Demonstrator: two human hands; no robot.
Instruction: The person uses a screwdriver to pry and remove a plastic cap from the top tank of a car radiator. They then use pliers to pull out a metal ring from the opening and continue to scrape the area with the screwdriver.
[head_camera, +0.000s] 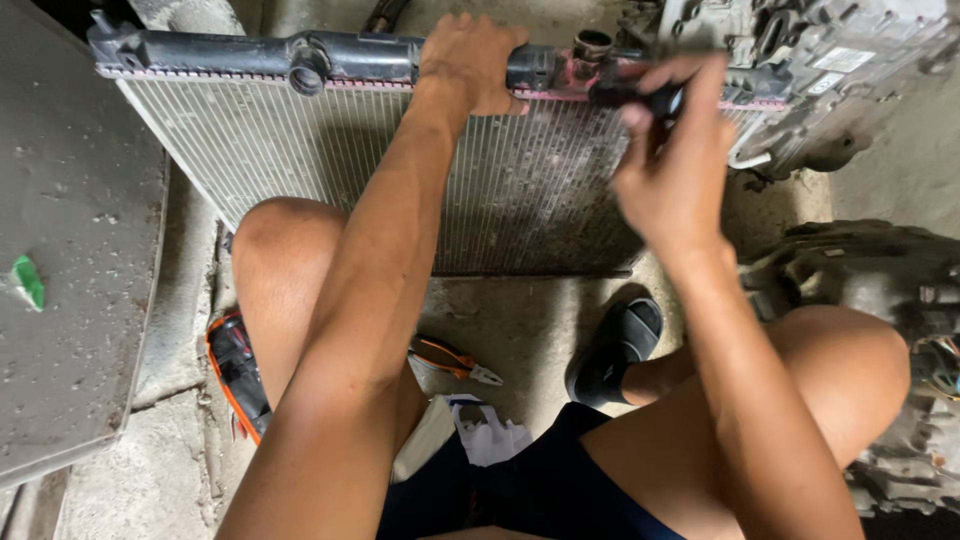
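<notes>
A radiator stands upright on the concrete floor in front of the seated person, its finned face toward the camera and its black top tank running along the upper edge. The left hand sits on that tank near the middle, fingers curled over the far side — a closed grip on the tank itself. Just to the right, beside the round filler neck, the right hand is raised with thumb and fingertips pinched narrowly around a small black part at the tank's edge; the motion blur hides whether that part is fixed to the radiator or loose.

On the floor between the knees lie orange-handled pliers, and by the left thigh an orange and black tool, half hidden. A black sandal rests below the radiator. A grey engine block stands at the right — touching the radiator's end, as far as can be told.
</notes>
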